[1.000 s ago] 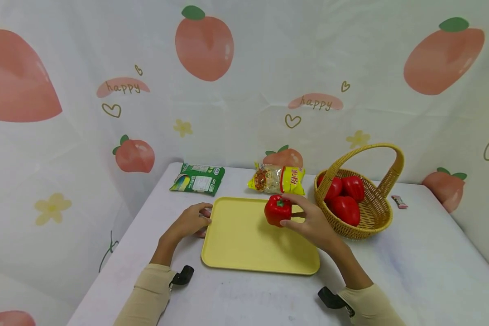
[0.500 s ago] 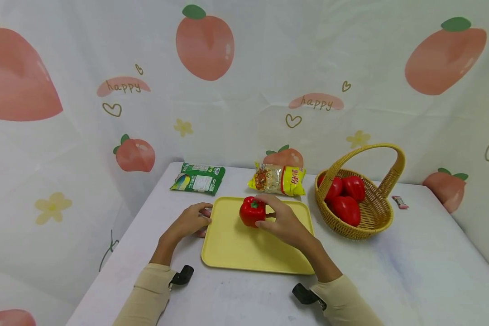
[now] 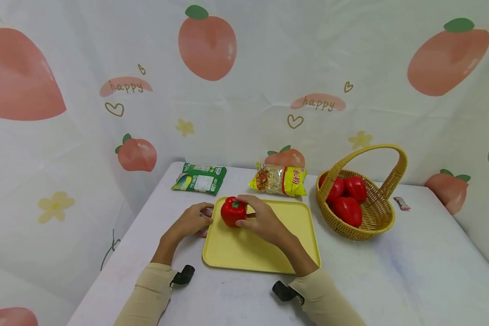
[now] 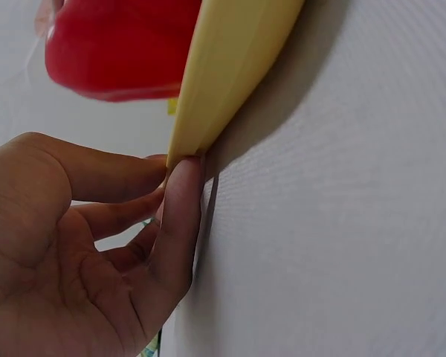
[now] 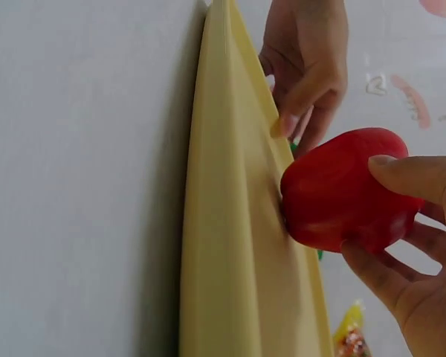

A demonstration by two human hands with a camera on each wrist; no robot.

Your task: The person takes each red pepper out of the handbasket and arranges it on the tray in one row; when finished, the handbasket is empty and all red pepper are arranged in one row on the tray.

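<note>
My right hand [image 3: 266,225] grips a red bell pepper [image 3: 230,213] between thumb and fingers, over the left back part of a yellow tray [image 3: 244,253]. In the right wrist view the pepper [image 5: 349,193] has its underside at the tray floor; whether it fully rests there I cannot tell. On the left side, my left hand [image 3: 190,220] pinches the tray's rim, fingertips on both faces of the edge in the left wrist view, where the tray [image 4: 227,67] crosses the top. That hand's far fingers are partly hidden in the head view.
A wicker basket [image 3: 385,217] with an arched handle stands right of the tray, with several red bell peppers [image 3: 347,210] in it. Behind the tray lie a green packet [image 3: 201,179] and a yellow noodle packet [image 3: 278,179]. A small wrapped candy [image 3: 402,203] lies at far right.
My right hand has carried the bell pepper leftward across the tray, from right of its middle to near its left rim. The left hand has stayed at the rim.
</note>
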